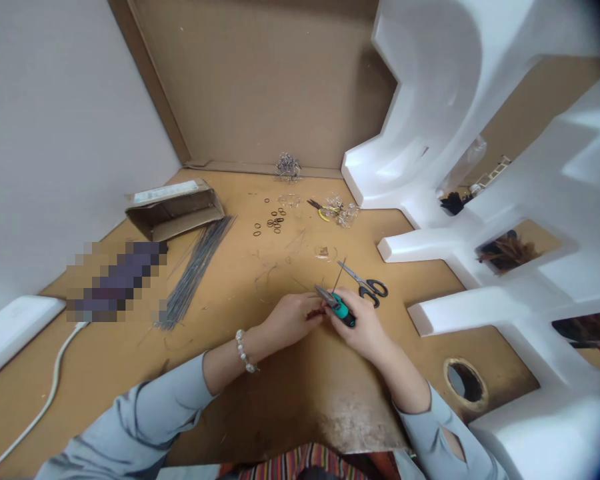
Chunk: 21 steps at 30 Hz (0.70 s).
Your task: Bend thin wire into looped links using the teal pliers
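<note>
My right hand [363, 327] is closed around pliers [339, 307] with teal and black handles, their jaws pointing to the far left. A thin dark rod or wire [339, 275] sticks up beside the right fingers. Close against the pliers, my left hand [295, 320] has its fingers pinched together. Whatever lies between those fingertips is too small to make out. Black-handled scissors [367, 287] lie just right of my right hand. Beyond the hands rests a small clear loop of material [325, 252], with thin wire scraps [266, 280] nearby.
A bundle of grey wires [197, 273] lies left, beside an open cardboard box [175, 210]. Small dark rings [276, 223], yellow-handled pliers [321, 210] and a wire tangle [288, 167] are farther back. White moulded structures [450, 310] with projecting arms border the right. A white cable [55, 380] runs along the left.
</note>
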{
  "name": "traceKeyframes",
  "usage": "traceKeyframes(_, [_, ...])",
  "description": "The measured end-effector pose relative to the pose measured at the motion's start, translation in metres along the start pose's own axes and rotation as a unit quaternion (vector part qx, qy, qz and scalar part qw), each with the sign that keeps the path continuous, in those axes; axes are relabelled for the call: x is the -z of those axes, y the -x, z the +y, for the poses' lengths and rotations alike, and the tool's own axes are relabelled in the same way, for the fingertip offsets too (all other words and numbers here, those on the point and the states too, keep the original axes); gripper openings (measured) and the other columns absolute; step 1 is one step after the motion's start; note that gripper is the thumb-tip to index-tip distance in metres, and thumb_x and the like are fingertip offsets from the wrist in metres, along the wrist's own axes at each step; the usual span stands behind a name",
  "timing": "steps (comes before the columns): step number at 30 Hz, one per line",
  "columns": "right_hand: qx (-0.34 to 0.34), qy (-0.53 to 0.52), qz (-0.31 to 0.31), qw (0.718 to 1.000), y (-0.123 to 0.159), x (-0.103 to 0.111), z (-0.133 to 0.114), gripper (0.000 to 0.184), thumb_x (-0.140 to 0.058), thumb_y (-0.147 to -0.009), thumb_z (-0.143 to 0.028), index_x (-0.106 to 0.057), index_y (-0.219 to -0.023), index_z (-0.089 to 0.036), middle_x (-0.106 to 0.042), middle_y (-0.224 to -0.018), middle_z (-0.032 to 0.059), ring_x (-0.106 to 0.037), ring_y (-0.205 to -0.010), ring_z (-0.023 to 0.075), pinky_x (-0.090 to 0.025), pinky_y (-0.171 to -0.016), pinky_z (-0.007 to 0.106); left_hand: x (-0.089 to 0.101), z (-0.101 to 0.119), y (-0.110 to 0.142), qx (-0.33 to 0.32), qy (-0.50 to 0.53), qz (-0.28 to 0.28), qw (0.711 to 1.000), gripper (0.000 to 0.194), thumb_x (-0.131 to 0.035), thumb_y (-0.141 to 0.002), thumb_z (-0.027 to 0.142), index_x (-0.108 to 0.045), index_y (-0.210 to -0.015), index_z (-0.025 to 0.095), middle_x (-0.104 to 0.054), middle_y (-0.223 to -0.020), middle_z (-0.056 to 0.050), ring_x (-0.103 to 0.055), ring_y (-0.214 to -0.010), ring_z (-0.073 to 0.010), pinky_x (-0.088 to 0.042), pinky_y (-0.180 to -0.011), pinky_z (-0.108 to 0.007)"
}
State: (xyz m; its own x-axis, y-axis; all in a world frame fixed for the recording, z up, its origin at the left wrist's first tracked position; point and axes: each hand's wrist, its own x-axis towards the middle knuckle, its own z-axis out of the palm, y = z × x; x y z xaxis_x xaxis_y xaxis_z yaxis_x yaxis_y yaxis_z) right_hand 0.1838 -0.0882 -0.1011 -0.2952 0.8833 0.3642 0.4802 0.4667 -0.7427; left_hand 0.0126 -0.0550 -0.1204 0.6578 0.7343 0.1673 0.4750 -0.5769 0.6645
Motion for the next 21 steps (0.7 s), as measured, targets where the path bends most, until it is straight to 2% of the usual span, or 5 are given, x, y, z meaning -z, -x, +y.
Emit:
traceKeyframes(3, [-0.033, -0.03, 0.026, 0.999, -0.001, -0.002, -0.001, 0.023, -0.054, -0.078, -0.02, -0.057, -0.101, -0.02, -0.067, -0.093, 0.007, -0.062, -0.089, 0.0193, -0.048, -0.082, 0.033, -0.001, 0.0, 0.0, 0.009, 0.007, 0.009, 1.0, 0.014, -0.05, -0.082, 0.018, -0.064, -0.083, 0.019, -0.064, -0.081, -0.003, -0.058, -0.074, -0.0147, -0.042, -0.068, -0.023])
traceKeyframes(6, [-0.067, -0.116, 0.065, 0.989, 0.0, -0.003, -0.001, 0.025, -0.056, -0.08, -0.024, -0.055, -0.105, -0.021, -0.066, -0.096, 0.007, -0.063, -0.086, 0.0189, -0.05, -0.082, 0.035, -0.001, 0.0, -0.001, 0.005, 0.011, 0.035, 0.999, 0.015, -0.05, -0.084, 0.021, -0.064, -0.084, 0.019, -0.064, -0.083, -0.003, -0.058, -0.075, -0.0142, -0.042, -0.069, -0.023])
traceKeyframes(12, [-0.118, -0.211, 0.138, 0.96, -0.002, 0.0, 0.004, 0.025, -0.059, -0.08, -0.029, -0.055, -0.103, -0.021, -0.064, -0.094, 0.006, -0.062, -0.084, 0.0183, -0.05, -0.082, 0.036, -0.002, -0.003, -0.004, 0.006, -0.031, 0.022, 0.999, 0.021, -0.051, -0.084, 0.025, -0.061, -0.068, 0.016, -0.061, -0.068, -0.002, -0.054, -0.063, -0.0123, -0.036, -0.06, -0.022])
traceKeyframes(18, [-0.152, -0.228, 0.061, 0.96, -0.006, -0.006, 0.001, 0.027, -0.062, -0.074, -0.028, -0.056, -0.099, -0.02, -0.065, -0.089, 0.0047, -0.062, -0.084, 0.0187, -0.05, -0.082, 0.035, -0.003, -0.006, -0.007, 0.026, 0.01, 0.015, 1.0, 0.019, -0.051, -0.084, 0.022, -0.059, -0.068, 0.015, -0.058, -0.067, 0.0, -0.052, -0.062, -0.011, -0.035, -0.059, -0.02])
traceKeyframes(21, [-0.147, -0.191, 0.048, 0.969, -0.006, -0.011, -0.002, 0.025, -0.061, -0.073, -0.027, -0.057, -0.096, -0.019, -0.064, -0.084, 0.0035, -0.063, -0.08, 0.018, -0.05, -0.079, 0.033, -0.004, -0.007, -0.007, 0.017, 0.022, 0.017, 0.999, 0.016, -0.051, -0.082, 0.018, -0.057, -0.067, 0.015, -0.059, -0.069, 0.0, -0.052, -0.065, -0.0113, -0.035, -0.06, -0.02])
